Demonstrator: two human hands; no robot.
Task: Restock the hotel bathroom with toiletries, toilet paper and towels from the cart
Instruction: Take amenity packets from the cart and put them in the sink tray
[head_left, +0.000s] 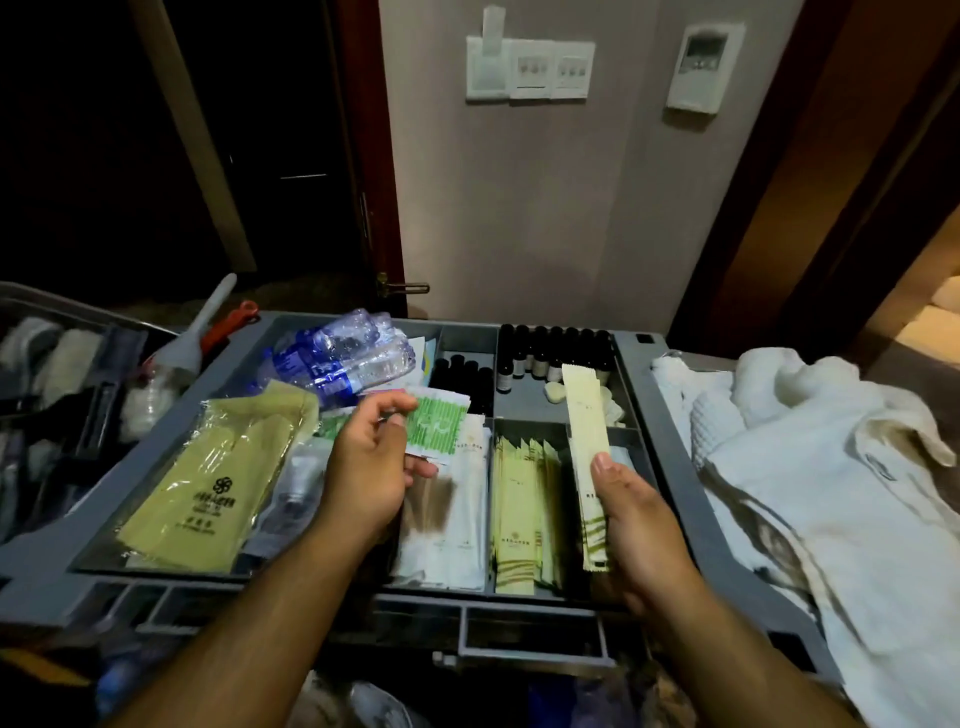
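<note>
My left hand (370, 462) holds a few small green-and-white sachets (436, 427) above the middle of the grey cart tray (670, 457). My right hand (631, 525) grips a long pale-yellow toiletry packet (586, 426) upright over the tray's right compartments. Below it, a row of the same yellow packets (519, 514) stands in one compartment. White packets (462, 519) fill the compartment under my left hand. Small dark bottles (550, 353) line the back compartments. White towels (810, 467) lie heaped at the cart's right end.
A large yellow-green bag (208, 483) and wrapped water bottles (343, 358) fill the tray's left part. A brush and red tool (228, 322) lie at the back left. The wall carries switches (530, 67) and a thermostat; a dark door with a handle (402, 288) stands left.
</note>
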